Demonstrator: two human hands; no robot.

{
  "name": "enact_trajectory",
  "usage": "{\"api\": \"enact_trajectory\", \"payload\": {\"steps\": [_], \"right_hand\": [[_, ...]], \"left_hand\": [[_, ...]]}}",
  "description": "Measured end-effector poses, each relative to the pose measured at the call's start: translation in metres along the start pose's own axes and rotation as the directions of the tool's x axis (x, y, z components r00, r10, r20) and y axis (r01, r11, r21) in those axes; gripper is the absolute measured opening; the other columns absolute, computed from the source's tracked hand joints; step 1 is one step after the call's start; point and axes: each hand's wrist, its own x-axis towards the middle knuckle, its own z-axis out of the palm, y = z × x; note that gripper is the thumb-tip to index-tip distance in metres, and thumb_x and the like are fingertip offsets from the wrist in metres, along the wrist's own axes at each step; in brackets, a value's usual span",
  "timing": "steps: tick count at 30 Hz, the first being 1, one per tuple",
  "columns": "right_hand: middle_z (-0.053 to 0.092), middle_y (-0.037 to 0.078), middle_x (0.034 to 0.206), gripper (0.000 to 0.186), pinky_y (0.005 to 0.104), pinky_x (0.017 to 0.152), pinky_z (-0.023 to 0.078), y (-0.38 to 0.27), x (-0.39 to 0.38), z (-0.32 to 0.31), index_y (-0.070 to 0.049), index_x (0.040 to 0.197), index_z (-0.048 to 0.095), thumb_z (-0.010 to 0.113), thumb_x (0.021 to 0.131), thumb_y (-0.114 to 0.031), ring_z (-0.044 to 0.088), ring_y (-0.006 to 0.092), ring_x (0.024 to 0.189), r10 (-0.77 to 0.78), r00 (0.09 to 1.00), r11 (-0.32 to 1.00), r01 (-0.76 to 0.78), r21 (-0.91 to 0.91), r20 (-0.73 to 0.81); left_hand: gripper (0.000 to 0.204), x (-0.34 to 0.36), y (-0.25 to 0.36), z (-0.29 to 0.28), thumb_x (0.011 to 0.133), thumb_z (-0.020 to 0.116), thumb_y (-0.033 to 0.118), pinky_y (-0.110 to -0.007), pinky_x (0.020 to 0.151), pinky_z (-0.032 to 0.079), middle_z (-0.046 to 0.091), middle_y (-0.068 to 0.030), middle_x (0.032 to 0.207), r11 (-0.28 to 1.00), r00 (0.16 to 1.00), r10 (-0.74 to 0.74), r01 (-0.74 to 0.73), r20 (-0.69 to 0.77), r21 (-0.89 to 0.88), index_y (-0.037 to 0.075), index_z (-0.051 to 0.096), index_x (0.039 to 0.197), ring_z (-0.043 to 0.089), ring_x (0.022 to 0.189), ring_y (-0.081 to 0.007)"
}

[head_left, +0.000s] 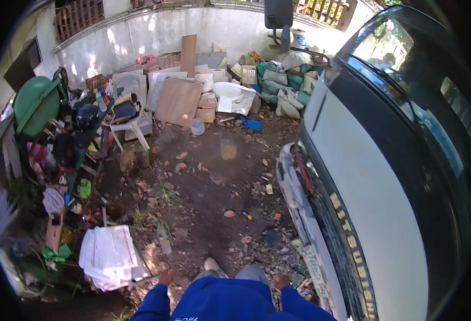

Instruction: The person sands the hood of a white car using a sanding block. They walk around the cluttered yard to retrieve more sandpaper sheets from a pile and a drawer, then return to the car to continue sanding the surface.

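Observation:
My left hand (166, 277) hangs low at my side, just right of a stack of white sheets (107, 254) lying on the ground. My right hand (282, 282) hangs on the other side of my body, nearest to the front bumper (310, 251) of a parked vehicle. Nothing shows in either hand. Both are small in view, and how their fingers are bent cannot be made out. Blue sleeves cover my forearms, and a shoe (212, 264) pokes out ahead of my body.
A white vehicle (369, 171) fills the right side. Boards (179, 101), a white basin (230, 90) and several filled sacks (275, 75) lie along the white wall (128, 40). Clutter surrounds a white plastic chair (134, 128) and a green tub (36, 104). Leaves litter the dirt ground (209, 176).

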Motion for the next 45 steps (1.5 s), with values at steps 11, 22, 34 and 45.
{"api": "enact_trajectory", "payload": {"steps": [11,22,34,45], "right_hand": [[0.069,0.023,0.108,0.036,0.0518,0.088,0.050,-0.070,0.258,-0.152,-0.004,0.106,0.070,0.056,0.092,-0.034,0.066,0.0400,0.101,0.270,0.921,0.877,-0.355,0.323,0.280],[0.066,0.023,0.091,0.026,0.0444,0.085,0.051,-0.384,0.631,-0.686,-0.001,0.091,0.067,0.062,0.093,-0.026,0.063,0.0402,0.096,-0.190,0.919,0.856,0.328,0.400,-0.347],[0.065,0.004,0.087,0.017,0.0365,0.072,0.053,-0.432,0.958,-0.568,-0.007,0.104,0.065,0.062,0.094,-0.021,0.065,0.0187,0.088,0.446,0.892,0.168,-0.157,0.973,0.067],[0.062,0.007,0.096,0.023,0.0339,0.062,0.050,-0.391,1.247,-0.497,-0.006,0.105,0.065,0.054,0.095,-0.022,0.062,0.0183,0.083,0.557,0.794,-0.444,0.036,0.895,0.245]], "left_hand": [[0.035,0.511,0.256,-0.316,0.100,0.059,0.035,-0.031,0.072,0.053,0.067,-0.0025,0.100,0.503,0.998,-0.003,0.051,0.057,-0.863,0.006,0.063,0.118,0.063,0.089,-0.0136],[0.041,0.779,0.337,-0.389,0.104,0.050,0.042,-0.029,0.077,0.054,0.063,-0.0030,0.117,0.299,0.949,0.050,0.284,0.312,-0.911,0.010,0.058,0.129,0.063,0.098,-0.0139],[0.046,1.147,0.333,-0.320,0.104,0.049,0.041,-0.032,0.094,0.045,0.059,-0.0023,0.131,0.673,0.620,0.163,0.499,0.768,-0.546,0.010,0.056,0.136,0.054,0.116,-0.0139],[0.067,1.368,0.428,-0.053,0.095,0.054,0.022,-0.037,0.105,0.041,0.050,-0.0181,0.143,0.526,0.539,0.216,0.638,0.814,-0.562,0.004,0.030,0.155,0.052,0.126,-0.0262]]}}
